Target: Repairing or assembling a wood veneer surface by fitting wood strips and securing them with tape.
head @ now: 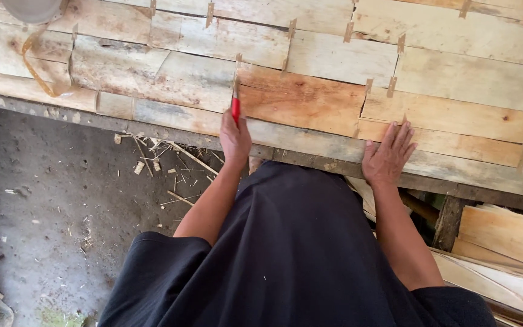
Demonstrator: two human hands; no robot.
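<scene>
Left hand [235, 138] closed round a thin red-handled tool [235, 109], fingers wrapped on the grip, so not open at all. Red handle sticking out the top of the fist, pointing straight away from the body. Beyond the red bit, a slim pale shaft or blade, tip landing about where one short vertical seam sits between the pale grey-weathered flattened bamboo slat [183, 82] and the orange-brown wooden slat [301, 100]. Hard to tell what sort of tip, too thin at this size.

Key relation: long axis of the tool running near enough vertical in the view, crossing the slats, which all lie left to right. So tool at right angles to the grain, tip directly ahead of the knuckles, touching or just above the panel, can't say which.

Right hand [387, 156] flat and spread, palm down, holding nothing, pressing on the lower pale yellow slat [449, 140] near the front edge of the surface [334, 158]. Well apart from the tool, off to the right of it, so left hand clearly the nearer one to that seam.

Further out: small tan tabs [391, 86] poking up at the slat joints, loose pale boards [503, 233] stacked low at the right, splinters and shavings [171, 163] on the dirt floor [49, 206] at the left.
</scene>
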